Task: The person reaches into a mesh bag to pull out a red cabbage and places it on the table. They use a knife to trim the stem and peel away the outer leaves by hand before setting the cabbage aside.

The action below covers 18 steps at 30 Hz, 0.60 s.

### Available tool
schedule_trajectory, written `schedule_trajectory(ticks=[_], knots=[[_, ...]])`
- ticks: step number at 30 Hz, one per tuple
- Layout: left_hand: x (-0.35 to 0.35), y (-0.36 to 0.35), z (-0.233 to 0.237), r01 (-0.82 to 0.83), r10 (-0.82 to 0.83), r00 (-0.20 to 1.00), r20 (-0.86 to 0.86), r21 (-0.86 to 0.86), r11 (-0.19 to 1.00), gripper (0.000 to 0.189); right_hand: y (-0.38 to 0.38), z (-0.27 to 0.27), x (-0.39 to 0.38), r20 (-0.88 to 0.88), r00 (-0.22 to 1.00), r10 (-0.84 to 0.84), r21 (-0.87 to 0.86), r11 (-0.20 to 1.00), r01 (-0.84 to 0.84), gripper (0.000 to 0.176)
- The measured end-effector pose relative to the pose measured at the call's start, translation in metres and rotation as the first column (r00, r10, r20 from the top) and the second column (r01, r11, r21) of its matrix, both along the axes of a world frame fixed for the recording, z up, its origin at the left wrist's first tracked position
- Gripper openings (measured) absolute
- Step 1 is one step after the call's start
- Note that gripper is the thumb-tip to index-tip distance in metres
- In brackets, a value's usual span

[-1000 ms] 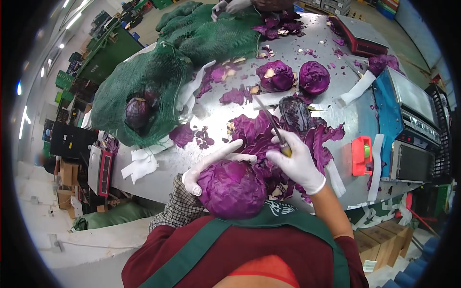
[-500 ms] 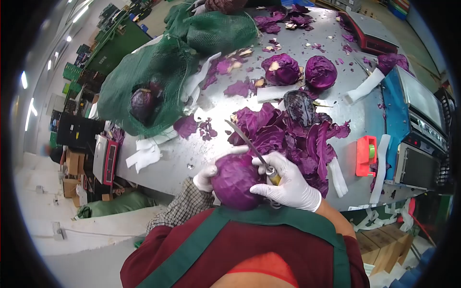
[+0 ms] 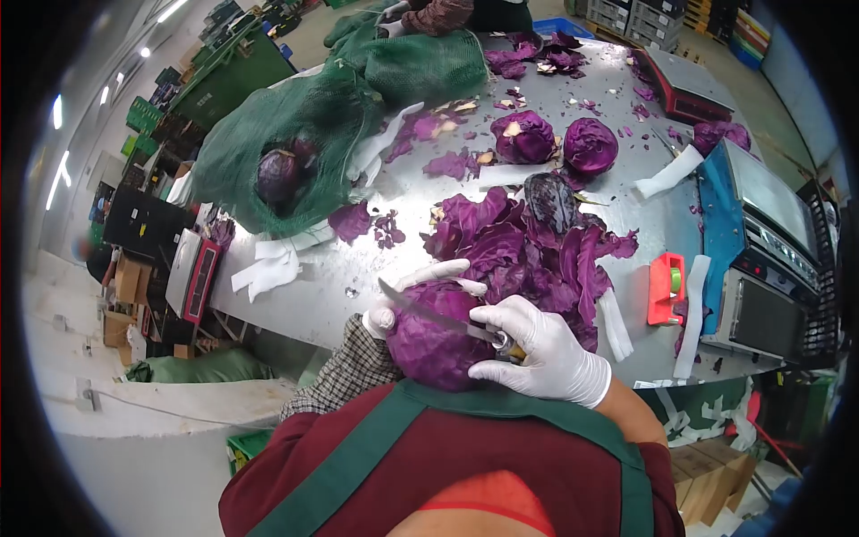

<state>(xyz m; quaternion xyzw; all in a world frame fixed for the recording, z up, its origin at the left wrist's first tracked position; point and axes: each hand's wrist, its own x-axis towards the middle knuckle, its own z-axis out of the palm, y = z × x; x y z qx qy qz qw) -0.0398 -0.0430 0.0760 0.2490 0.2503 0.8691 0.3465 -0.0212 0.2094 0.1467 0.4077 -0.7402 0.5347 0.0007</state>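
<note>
A red cabbage point(image 3: 429, 345) is close to my chest at the table's near edge. My left hand point(image 3: 385, 313), in a white glove, is wrapped round its left and far sides. My right hand point(image 3: 546, 351), also gloved, grips the handle of a curved knife point(image 3: 438, 318), with thumb and fingertips near the cabbage's right side. The blade lies across the top of the cabbage and points left. Loose purple leaves point(image 3: 488, 242) are heaped just beyond, with a dark cabbage point(image 3: 551, 202) on them.
Two cabbages point(image 3: 591, 146) stand farther back. A green net bag point(image 3: 277, 152) holding cabbage is at left. Scales point(image 3: 778, 224) and a red tape dispenser point(image 3: 665, 288) stand right, another scale point(image 3: 192, 275) left. A co-worker's sleeve point(image 3: 438, 16) shows at the far edge.
The knife blade has swung down and left over the cabbage. My left fingers have spread over its far side. The view has shifted slightly.
</note>
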Motion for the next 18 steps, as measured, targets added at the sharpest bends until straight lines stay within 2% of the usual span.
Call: schedule_trajectory(ticks=[1, 4, 5, 6, 8, 10, 11, 12, 14, 15, 16, 17, 18], knots=[[-0.001, -0.005, -0.011, -0.001, 0.001, 1.0, -0.008, -0.015, 1.0, 0.114, 0.0, -0.003, 0.003, -0.006, 1.0, 0.01, 0.001, 1.0, -0.01, 0.043], [0.015, 0.004, 0.003, 0.008, -0.014, 0.986, 0.166, 0.036, 0.999, 0.11, 0.0, -0.007, 0.007, -0.017, 0.999, 0.049, 0.029, 0.998, -0.049, 0.037], [0.02, 0.009, 0.005, -0.013, 0.006, 0.991, 0.132, 0.05, 0.999, 0.109, -0.001, -0.007, 0.008, -0.021, 0.998, 0.067, 0.043, 0.997, -0.066, 0.035], [0.026, 0.014, 0.006, -0.033, 0.027, 0.995, 0.097, 0.063, 0.997, 0.108, -0.001, -0.005, 0.011, -0.122, 0.991, 0.053, 0.073, 0.996, -0.044, 0.033], [0.041, 0.021, 0.0, -0.1, 0.069, 0.975, 0.209, 0.142, 0.985, 0.108, -0.002, 0.001, 0.02, -0.315, 0.949, 0.026, 0.125, 0.992, 0.014, 0.031], [0.051, 0.026, 0.004, -0.142, 0.096, 0.957, 0.275, 0.151, 0.978, 0.108, 0.0, 0.003, 0.024, -0.351, 0.936, -0.028, 0.1, 0.993, 0.067, 0.029], [0.042, 0.015, 0.011, 0.006, -0.017, 0.981, 0.192, 0.057, 0.998, 0.112, 0.003, 0.0, 0.024, -0.361, 0.93, -0.071, 0.075, 0.992, 0.104, 0.027], [0.042, 0.017, 0.01, 0.0, -0.011, 0.99, 0.142, 0.077, 0.997, 0.112, 0.007, -0.004, 0.021, -0.372, 0.921, -0.116, 0.047, 0.988, 0.144, 0.026], [0.046, 0.024, 0.007, -0.012, 0.006, 0.999, 0.046, 0.124, 0.992, 0.114, 0.029, -0.017, -0.001, -0.105, 0.866, -0.489, -0.045, 0.872, 0.487, 0.019], [0.046, 0.028, 0.011, 0.012, -0.02, 0.999, 0.043, 0.167, 0.986, 0.116, 0.033, -0.025, -0.008, -0.064, 0.857, -0.512, -0.014, 0.859, 0.512, 0.017], [0.046, 0.029, 0.016, 0.039, -0.041, 0.999, 0.008, 0.128, 0.991, 0.116, 0.036, -0.028, -0.013, -0.03, 0.844, -0.535, 0.015, 0.845, 0.535, 0.016], [0.039, 0.027, 0.023, 0.067, -0.063, 0.997, -0.044, 0.082, 0.994, 0.116, 0.034, -0.016, -0.003, 0.016, 0.905, -0.426, -0.001, 0.905, 0.426, 0.021], [0.037, 0.027, 0.027, 0.091, -0.088, 0.993, -0.083, 0.034, 0.995, 0.116, 0.029, -0.004, 0.01, 0.178, 0.944, -0.278, -0.08, 0.952, 0.296, 0.027]])
